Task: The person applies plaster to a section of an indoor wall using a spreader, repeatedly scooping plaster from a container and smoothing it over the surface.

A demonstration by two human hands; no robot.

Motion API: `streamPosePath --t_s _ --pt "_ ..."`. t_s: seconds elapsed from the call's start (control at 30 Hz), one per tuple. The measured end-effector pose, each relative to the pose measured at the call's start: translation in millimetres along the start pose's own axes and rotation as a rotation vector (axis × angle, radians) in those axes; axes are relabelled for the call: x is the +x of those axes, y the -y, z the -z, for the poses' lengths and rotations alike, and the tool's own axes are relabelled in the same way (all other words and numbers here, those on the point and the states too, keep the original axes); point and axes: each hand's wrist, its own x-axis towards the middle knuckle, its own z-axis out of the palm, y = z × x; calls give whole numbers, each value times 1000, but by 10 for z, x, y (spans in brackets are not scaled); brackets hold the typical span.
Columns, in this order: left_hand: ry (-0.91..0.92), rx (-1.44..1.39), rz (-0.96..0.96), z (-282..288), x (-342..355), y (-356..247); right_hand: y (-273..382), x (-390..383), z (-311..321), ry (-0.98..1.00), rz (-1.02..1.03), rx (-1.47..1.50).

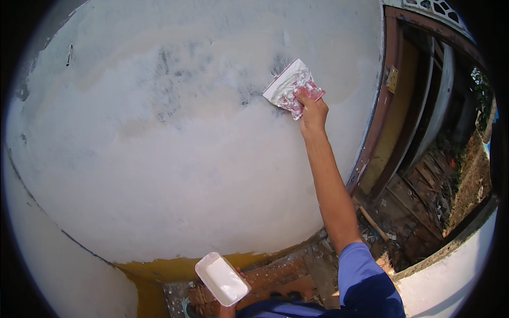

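My right hand [313, 110] is closed around a red putty spreader [289, 87] smeared with white filler. The spreader's wide edge lies against or very close to the wall [175, 196], next to a dark grey patch. My right arm is stretched up and forward. Low in the view, my left hand [228, 311] grips a white rectangular tub [208, 264] from beneath and along its right side. White putty [232, 286] coats the inside of the tub. Most of the left hand is hidden behind the tub.
Patchy grey and white filler covers the wall, with a yellow band [177, 269] along its foot. To the right is a brown door frame [386, 95] opening onto scattered boards and rubble [424, 180]. Orange-brown tiles or planks [270, 275] lie on the floor.
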Motion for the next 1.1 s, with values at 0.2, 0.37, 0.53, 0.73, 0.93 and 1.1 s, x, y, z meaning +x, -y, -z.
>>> streamPosePath --t_s 0.2,0.37,0.53,0.73,0.93,1.1 --pt "-120 -163 66 174 -7 -79 80 -231 632 122 -151 298" --pt "-161 -251 4 53 -71 -146 775 150 159 116 829 -734" --pt "-130 -170 -47 238 -68 -222 387 119 -29 348 1314 -1274" --pt "-159 -82 -1 50 89 -156 -150 -728 925 558 1143 -1417" --pt "-110 -98 17 -115 136 -127 654 -248 14 422 1245 -1149" --pt "-49 -30 34 -109 202 -3 1015 526 -536 351 1420 -1254"
